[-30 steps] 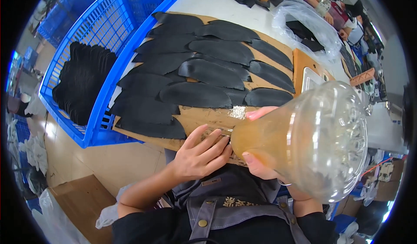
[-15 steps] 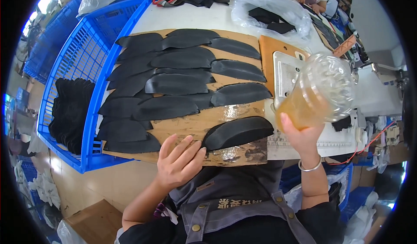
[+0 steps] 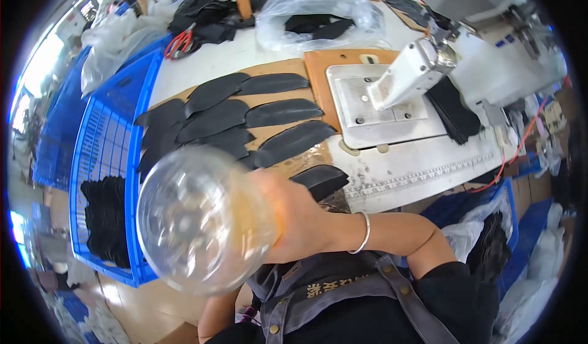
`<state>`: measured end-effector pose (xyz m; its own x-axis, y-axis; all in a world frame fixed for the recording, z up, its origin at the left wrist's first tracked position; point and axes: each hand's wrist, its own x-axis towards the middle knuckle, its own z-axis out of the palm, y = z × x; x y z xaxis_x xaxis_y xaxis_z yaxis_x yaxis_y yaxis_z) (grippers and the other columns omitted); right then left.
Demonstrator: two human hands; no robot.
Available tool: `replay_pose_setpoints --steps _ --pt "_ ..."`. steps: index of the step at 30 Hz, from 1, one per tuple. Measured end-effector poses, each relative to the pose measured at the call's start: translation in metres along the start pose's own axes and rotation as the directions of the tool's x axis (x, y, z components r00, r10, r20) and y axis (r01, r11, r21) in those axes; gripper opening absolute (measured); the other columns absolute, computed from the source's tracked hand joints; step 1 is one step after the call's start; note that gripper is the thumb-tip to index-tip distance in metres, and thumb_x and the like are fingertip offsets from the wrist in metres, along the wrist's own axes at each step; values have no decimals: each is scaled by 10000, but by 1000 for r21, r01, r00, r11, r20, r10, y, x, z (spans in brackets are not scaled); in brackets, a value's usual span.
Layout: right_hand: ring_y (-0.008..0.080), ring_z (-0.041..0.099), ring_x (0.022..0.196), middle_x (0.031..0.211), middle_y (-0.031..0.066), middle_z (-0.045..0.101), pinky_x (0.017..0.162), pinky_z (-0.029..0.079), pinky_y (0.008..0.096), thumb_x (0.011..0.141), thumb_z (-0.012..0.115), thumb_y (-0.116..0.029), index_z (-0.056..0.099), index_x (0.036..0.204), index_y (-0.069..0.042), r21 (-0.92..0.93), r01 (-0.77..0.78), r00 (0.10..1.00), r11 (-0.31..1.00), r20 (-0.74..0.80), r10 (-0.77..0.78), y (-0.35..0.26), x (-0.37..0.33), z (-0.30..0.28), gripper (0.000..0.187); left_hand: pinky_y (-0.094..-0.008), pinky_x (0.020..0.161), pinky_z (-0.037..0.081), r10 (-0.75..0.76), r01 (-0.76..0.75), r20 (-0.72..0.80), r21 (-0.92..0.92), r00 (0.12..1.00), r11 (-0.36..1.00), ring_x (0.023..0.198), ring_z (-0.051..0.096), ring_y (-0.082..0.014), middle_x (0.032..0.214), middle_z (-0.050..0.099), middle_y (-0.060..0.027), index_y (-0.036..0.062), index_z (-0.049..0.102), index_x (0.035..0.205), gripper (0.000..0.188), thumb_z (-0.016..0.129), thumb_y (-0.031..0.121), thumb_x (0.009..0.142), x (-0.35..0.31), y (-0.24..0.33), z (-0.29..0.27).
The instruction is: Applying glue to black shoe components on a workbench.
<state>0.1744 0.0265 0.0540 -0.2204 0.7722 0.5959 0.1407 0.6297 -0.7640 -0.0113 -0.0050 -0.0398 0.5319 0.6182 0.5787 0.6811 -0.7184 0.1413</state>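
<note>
My right hand (image 3: 300, 215) is wrapped around a clear plastic bottle (image 3: 190, 221) holding some amber liquid. The bottle is raised close to the camera and tipped, its ribbed base toward the left. Only the forearm of my left arm shows, low in the picture; the bottle hides the left hand. Behind the bottle, curved black pieces (image 3: 214, 120), leather-like, lie overlapping in rows on a cardboard sheet (image 3: 285, 68). One more black piece (image 3: 320, 180) lies near the table's front edge, partly covered by my right hand.
A blue crate (image 3: 136, 221) with a stack of black pieces (image 3: 107, 221) stands at left. On the right is a white sewing machine (image 3: 416, 68), black strips (image 3: 453, 108) beside it. Farther back are a plastic bag (image 3: 318, 4) and red-handled scissors (image 3: 179, 45).
My right hand has carried the bottle left and up toward the camera. The left hand, earlier resting by the front black piece, is now hidden. The view has shifted to the right.
</note>
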Motion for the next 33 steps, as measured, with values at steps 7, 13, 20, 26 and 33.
replay_pose_setpoints --steps 7,13,20,26,33 --pt "325 533 984 1023 147 538 836 450 394 562 794 -291 478 1135 -34 -210 12 999 978 32 -6 11 -15 -59 702 -479 841 439 -220 226 73 -92 973 970 929 593 -355 993 627 -145 38 640 946 267 649 24 680 -10 4 -2" --pt "271 563 1022 1175 137 521 890 460 402 797 623 -154 384 1291 -42 -533 -163 978 830 -198 64 38 -64 -144 560 -480 925 385 -127 126 -7 -76 992 989 869 617 -277 867 634 -101 66 536 736 130 655 55 685 36 21 -28" --pt "313 532 1055 1152 147 516 911 430 460 886 416 -375 390 1273 -25 598 150 703 787 -625 340 47 -85 -158 523 -447 907 401 -77 83 38 -201 996 976 830 598 -259 892 632 -72 56 594 846 265 747 180 670 104 37 -36" --pt "304 542 1021 1115 144 517 888 445 441 877 431 -370 396 1263 -25 717 107 687 689 -555 470 50 -85 -158 519 -476 991 329 6 100 362 -273 932 957 1160 460 -322 1219 511 -130 27 587 1048 453 744 260 694 167 57 0" --pt "303 555 995 1093 146 522 858 458 433 861 441 -380 392 1268 -24 770 45 675 637 -493 548 46 -85 -158 543 -487 1037 283 -20 157 470 -254 882 954 1196 455 -324 1242 515 -113 85 618 1029 428 779 233 662 171 59 14"
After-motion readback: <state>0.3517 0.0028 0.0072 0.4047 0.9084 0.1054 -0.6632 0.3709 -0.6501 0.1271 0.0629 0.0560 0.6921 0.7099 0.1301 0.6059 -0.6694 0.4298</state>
